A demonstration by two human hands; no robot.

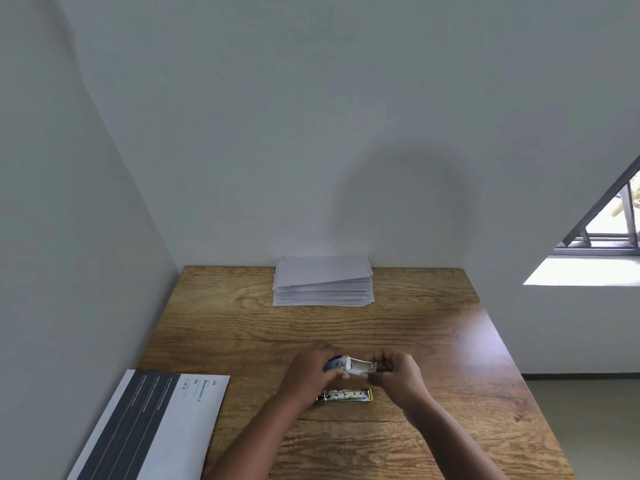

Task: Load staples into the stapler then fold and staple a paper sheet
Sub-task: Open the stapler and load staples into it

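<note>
Nearest on the wooden table (433,341), a printed sheet (156,427) lies at the left edge, and the stapler (346,395) rests flat just under the hands. Above it the left hand (311,372) grips a small blue-and-white staple box (341,364) while the right hand (398,374) pinches its open end — what its fingertips hold cannot be told. Farther back, against the wall, sits a stack of paper sheets (323,285).

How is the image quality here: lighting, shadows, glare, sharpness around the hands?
Head view: daylight from the window at right leaves a pale sheen on the wooden table; a soft round shadow sits on the back wall; wide-angle bending at the edges; the left hand, right hand and small white-and-blue staple box look slightly soft.
</note>
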